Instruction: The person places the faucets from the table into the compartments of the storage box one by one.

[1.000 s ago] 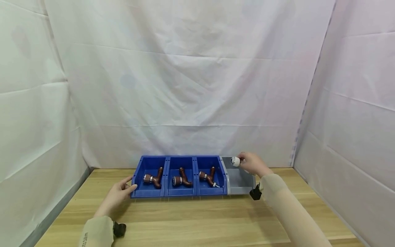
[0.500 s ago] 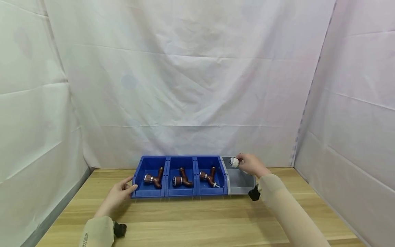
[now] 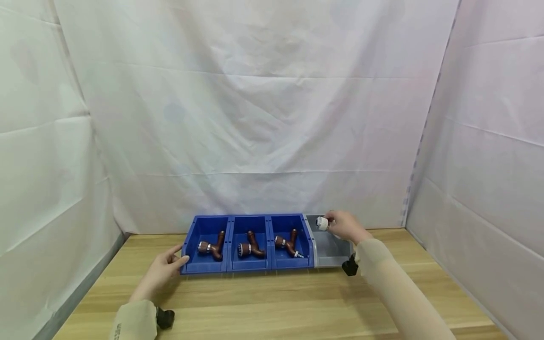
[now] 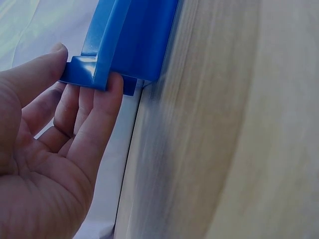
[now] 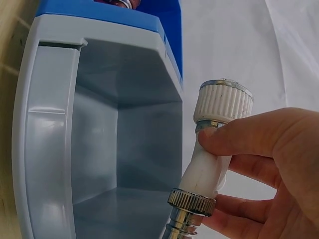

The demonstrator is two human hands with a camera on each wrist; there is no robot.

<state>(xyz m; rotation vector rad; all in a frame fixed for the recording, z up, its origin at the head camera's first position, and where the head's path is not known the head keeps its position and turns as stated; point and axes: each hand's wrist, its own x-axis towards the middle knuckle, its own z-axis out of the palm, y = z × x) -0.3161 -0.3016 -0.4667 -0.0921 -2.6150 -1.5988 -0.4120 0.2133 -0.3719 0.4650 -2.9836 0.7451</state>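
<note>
My right hand (image 3: 345, 225) grips a white tap (image 5: 202, 172) over the grey bin (image 3: 333, 262). In the right wrist view, the thumb presses just below its ribbed white knob (image 5: 222, 102), and a knurled metal collar with a metal nozzle points down. My left hand (image 3: 157, 271) pinches the front left corner of the leftmost blue bin (image 3: 203, 267). The left wrist view has the thumb on one side of that blue edge (image 4: 82, 69) and fingers on the other. Each blue bin holds one brown tap, in order the left tap (image 3: 217, 248), middle tap (image 3: 254, 245) and right tap (image 3: 291, 245).
The three blue bins and the grey one stand side by side in a row on the wooden table (image 3: 263, 307). Close behind the row hangs a white cloth (image 3: 255, 141), with more cloth at both sides. The right brown tap has a metal nozzle (image 3: 299, 255).
My right hand and the white tap have shifted very slightly left over the grey bin. The head view has tilted a little. My left hand stays at the blue bin's corner.
</note>
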